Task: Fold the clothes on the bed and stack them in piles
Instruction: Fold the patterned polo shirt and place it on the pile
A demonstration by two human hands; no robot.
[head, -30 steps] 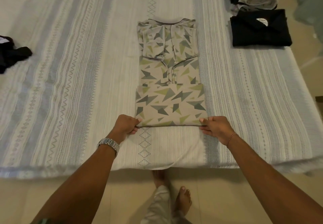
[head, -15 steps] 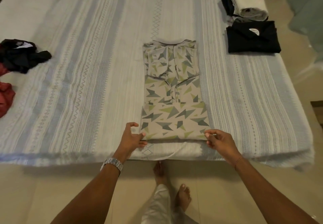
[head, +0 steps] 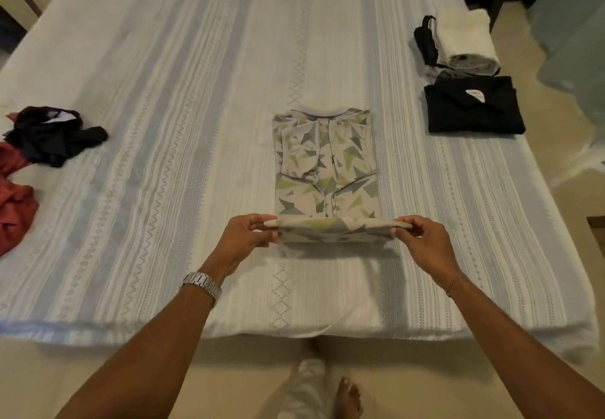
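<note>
A wide bed (head: pixel 163 124) fills the room, covered in a pale sheet with grey-blue stripes and woven zigzag lines, and the person stands at its near edge on a beige floor (head: pixel 98 386), bare feet just showing below.

The patterned shirt (head: pixel 327 170), cream with green and grey triangles, lies on the sheet straight ahead of the hands, sleeves turned in and collar at the far end. Its near end is raised off the bed in a doubled fold. The left hand (head: pixel 244 237) pinches the left corner of that fold, thumb on top and fingers curled beneath; a metal watch (head: pixel 203 284) sits on that wrist. The right hand (head: pixel 424 242) pinches the right corner the same way, with a thin bracelet (head: pixel 453 282) at its wrist. Both grips are pressed onto the cloth, and the lifted edge runs taut and level between them, casting a shadow on the sheet below.

Far beyond the right hand and off to its right, near the bed's edge, a folded black shirt (head: pixel 473 107) lies flat. Just past it sits a stack (head: pixel 458 42) of a white towel over grey and black pieces. Well off to the left of the left hand, a crumpled black garment (head: pixel 52 137) rests against a red one (head: pixel 14 196) at the edge of view, both unfolded.
</note>
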